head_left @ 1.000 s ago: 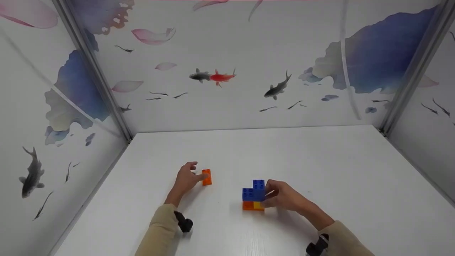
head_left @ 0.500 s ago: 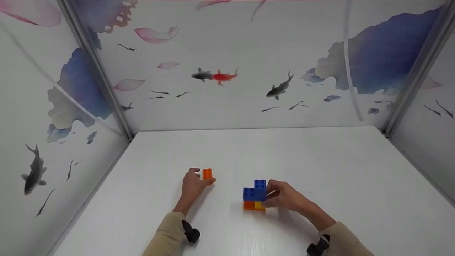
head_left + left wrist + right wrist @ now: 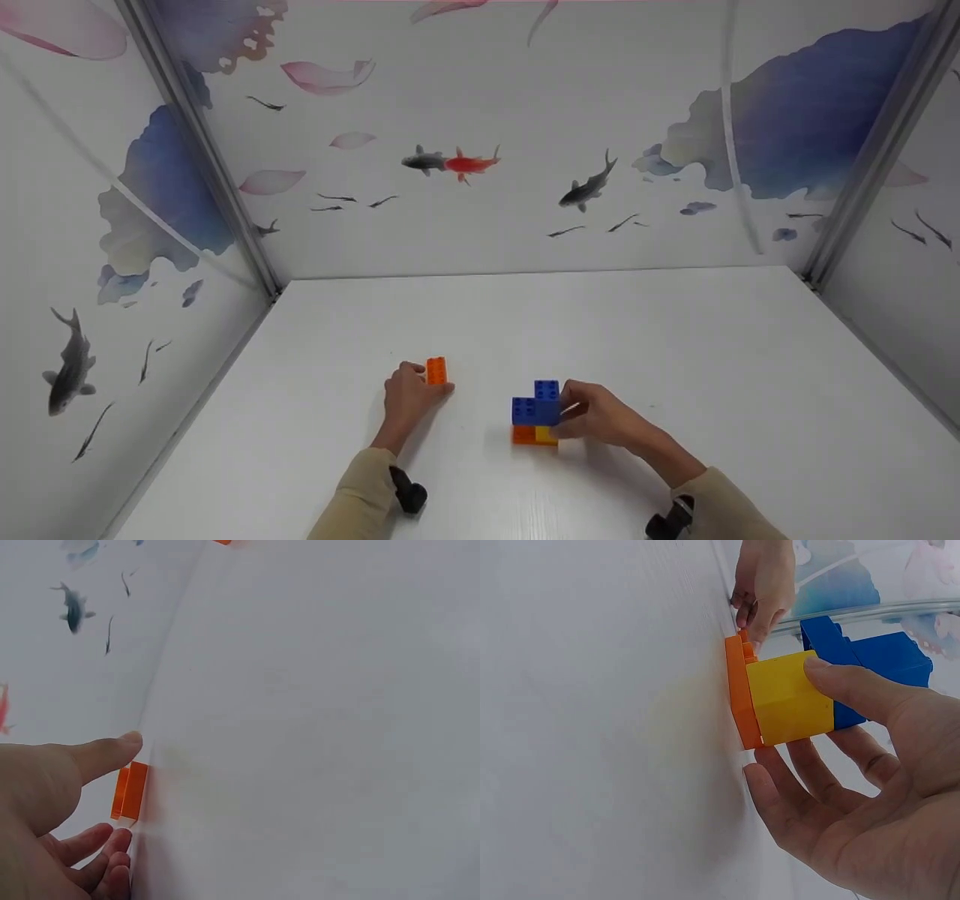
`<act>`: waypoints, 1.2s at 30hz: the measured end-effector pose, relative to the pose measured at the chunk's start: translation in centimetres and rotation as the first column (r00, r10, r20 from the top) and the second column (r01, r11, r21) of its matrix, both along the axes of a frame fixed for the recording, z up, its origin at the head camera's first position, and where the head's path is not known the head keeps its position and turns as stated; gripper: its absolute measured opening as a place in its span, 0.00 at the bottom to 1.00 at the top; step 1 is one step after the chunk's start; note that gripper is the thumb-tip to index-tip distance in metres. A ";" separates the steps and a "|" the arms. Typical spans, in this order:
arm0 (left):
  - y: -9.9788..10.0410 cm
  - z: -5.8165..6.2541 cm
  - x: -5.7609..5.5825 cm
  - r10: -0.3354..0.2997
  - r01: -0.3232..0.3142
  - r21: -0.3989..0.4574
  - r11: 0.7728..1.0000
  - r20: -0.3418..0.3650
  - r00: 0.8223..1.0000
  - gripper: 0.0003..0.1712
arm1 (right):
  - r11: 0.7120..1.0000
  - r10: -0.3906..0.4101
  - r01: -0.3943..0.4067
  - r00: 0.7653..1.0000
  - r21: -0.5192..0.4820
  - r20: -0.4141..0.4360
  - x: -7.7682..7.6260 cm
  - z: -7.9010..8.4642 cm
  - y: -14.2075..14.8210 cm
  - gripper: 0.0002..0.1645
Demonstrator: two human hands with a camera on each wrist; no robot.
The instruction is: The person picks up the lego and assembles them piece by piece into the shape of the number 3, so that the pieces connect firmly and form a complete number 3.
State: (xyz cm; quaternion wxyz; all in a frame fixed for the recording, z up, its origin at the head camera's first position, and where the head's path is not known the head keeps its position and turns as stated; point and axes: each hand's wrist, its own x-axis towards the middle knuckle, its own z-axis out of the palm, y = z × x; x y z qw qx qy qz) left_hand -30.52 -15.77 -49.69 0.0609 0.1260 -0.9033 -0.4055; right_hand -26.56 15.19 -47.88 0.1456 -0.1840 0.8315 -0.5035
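Observation:
An orange toy building brick [image 3: 436,369] lies on the white table. My left hand [image 3: 407,399] is around it, thumb on one side and fingers on the other; in the left wrist view small gaps show between brick and fingertips. My right hand [image 3: 600,414] holds a stack of toy bricks standing on the table, its thumb on the yellow brick [image 3: 789,701] and its fingers on the opposite side. Under the yellow brick is a flat orange brick [image 3: 740,694]. Blue bricks [image 3: 535,411] form the top, one raised at the right.
White table [image 3: 480,322] surrounds both hands. Behind it and at the sides stand white panels [image 3: 480,90] painted with fish and petals, joined by metal corner posts [image 3: 202,150]. Black cameras [image 3: 409,491] sit on the wrists.
My left hand has shifted right and toward me, its thumb passing from over the orange brick to its near side. The right hand and stack have stayed in place.

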 end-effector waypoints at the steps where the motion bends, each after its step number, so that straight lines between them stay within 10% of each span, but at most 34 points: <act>1: 0.0 0.0 0.0 0.002 -0.002 -0.004 1.000 0.005 1.000 0.34 | 1.000 -0.003 0.003 1.000 0.001 0.004 0.0 0.0 0.0 0.17; 24: -0.7 1.1 -0.4 -0.022 0.020 0.116 0.993 0.018 1.000 0.22 | 1.000 -0.010 0.010 1.000 -0.001 0.017 0.1 0.1 0.1 0.18; 36: -0.1 4.6 -0.1 -0.151 0.160 0.282 0.946 -0.053 0.987 0.23 | 1.000 0.010 -0.010 1.000 0.002 -0.006 -0.1 -0.1 0.1 0.16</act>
